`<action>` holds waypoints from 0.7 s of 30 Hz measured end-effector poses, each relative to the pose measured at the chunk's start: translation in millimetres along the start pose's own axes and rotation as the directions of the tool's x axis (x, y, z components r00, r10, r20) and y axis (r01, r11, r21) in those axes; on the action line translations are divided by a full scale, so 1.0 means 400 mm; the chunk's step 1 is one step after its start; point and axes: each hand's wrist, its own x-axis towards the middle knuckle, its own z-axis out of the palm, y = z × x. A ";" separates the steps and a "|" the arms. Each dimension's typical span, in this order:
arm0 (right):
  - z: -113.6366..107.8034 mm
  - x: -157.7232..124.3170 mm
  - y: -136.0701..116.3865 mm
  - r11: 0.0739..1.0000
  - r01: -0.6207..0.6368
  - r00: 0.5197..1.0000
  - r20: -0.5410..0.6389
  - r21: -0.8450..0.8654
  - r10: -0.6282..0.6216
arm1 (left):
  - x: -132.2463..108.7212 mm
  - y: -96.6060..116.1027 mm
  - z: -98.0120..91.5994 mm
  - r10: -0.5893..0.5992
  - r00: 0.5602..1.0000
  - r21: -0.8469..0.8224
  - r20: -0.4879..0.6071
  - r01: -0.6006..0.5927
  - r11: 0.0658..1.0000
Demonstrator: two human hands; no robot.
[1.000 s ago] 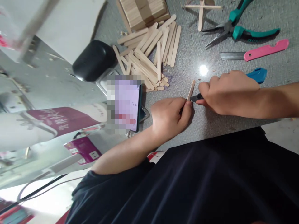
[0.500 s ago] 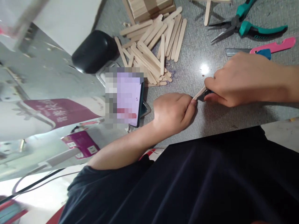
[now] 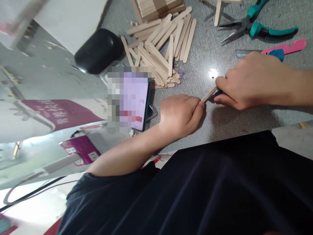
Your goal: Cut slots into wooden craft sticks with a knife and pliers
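My left hand (image 3: 182,114) is closed, pinching the lower end of a thin wooden stick (image 3: 208,95) between thumb and fingers. My right hand (image 3: 246,83) is closed at the stick's upper end, its fingers round a small dark tool (image 3: 216,94) that is mostly hidden. Part of the tool shows beside the stick, between the two hands. Just above my right hand lies a pink cutter (image 3: 294,47) with a blue slider and a bare blade. Open pliers (image 3: 246,24) with green and black handles rest beyond it.
A loose pile of wooden sticks (image 3: 156,54) lies beyond my left hand, near a wooden block (image 3: 158,8). A lit phone (image 3: 134,101) and a black rounded case (image 3: 99,50) are to the left. A purple socket box (image 3: 81,150) stands farther left.
Both hands keep hold at the stick. My right hand has shifted very slightly, and a little more of the stick shows between the hands. The whole view has moved a little.
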 end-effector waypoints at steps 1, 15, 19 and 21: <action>-0.001 0.001 -0.001 1.000 0.007 1.000 0.013 0.009 -0.007 | 0.002 0.005 -0.004 -0.019 0.999 0.014 0.028 0.018 1.000; 0.002 0.008 -0.006 0.999 0.033 0.999 0.044 -0.020 -0.032 | 0.007 0.021 -0.022 -0.095 0.989 0.050 0.116 0.090 0.995; 0.003 0.009 -0.011 0.999 0.045 0.999 0.027 -0.005 -0.045 | 0.007 0.022 -0.022 -0.098 0.989 0.060 0.110 0.092 0.994; 0.001 0.009 -0.014 0.999 0.047 0.998 0.030 0.003 -0.047 | 0.008 0.023 -0.022 -0.100 0.988 0.058 0.118 0.093 0.994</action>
